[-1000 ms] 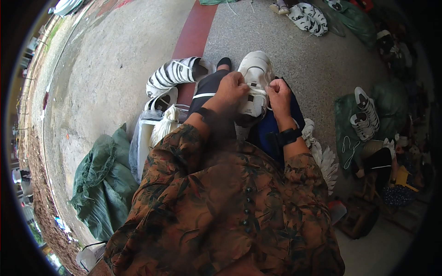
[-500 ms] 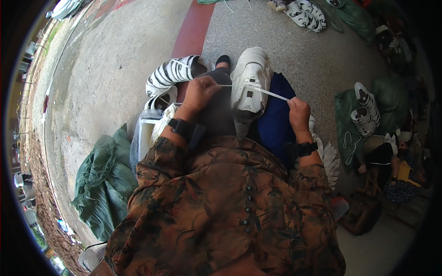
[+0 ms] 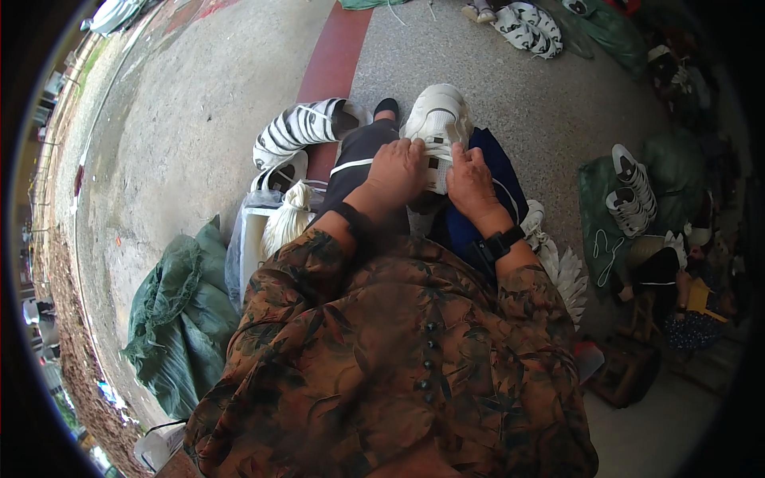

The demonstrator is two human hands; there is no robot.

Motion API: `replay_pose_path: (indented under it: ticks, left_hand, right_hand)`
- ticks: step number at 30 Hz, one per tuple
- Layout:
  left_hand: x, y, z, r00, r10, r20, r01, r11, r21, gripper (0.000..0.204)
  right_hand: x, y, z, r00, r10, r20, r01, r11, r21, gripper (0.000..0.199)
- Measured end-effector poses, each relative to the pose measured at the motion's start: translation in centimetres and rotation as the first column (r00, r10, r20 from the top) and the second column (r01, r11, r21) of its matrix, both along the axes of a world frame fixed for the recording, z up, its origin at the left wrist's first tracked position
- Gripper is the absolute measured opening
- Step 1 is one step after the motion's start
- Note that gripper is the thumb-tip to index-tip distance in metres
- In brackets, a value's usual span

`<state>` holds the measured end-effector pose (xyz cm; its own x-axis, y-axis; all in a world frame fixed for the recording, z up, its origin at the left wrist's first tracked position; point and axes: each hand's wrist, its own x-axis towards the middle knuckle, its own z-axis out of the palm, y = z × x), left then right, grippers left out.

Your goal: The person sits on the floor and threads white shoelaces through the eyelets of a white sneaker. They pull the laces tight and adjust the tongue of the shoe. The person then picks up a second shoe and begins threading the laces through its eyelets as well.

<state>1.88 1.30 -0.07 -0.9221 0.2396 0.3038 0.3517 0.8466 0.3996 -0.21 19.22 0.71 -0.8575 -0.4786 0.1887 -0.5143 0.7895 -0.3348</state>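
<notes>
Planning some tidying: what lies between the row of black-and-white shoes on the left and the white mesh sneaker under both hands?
In the head view, a dark-trousered leg lies between the shoe row and the sneaker.

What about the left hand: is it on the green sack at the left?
No, the left hand is at the white shoe, near the right hand, while the green sack lies apart from both.

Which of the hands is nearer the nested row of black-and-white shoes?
Left. The left hand is right of the shoe row, at the white shoe; the right hand is farther right, at that shoe's right side.
</notes>
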Motion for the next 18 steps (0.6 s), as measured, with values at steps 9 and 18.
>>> replay_pose_path:
  ticks: [9,18]
  left_hand:
    - [-4.8,0.3,-0.3,0.998,0.000,-0.066,0.001,1.000,0.013,0.016]
    - [-3.4,0.3,-1.1,1.000,-0.005,-0.028,0.008,0.993,0.115,0.019]
  right_hand:
    - [-3.2,-0.3,0.4,0.987,-0.133,0.093,0.130,0.991,0.041,0.029]
    - [-4.3,0.5,-2.0,0.999,-0.047,-0.023,0.046,0.998,-0.036,0.026]
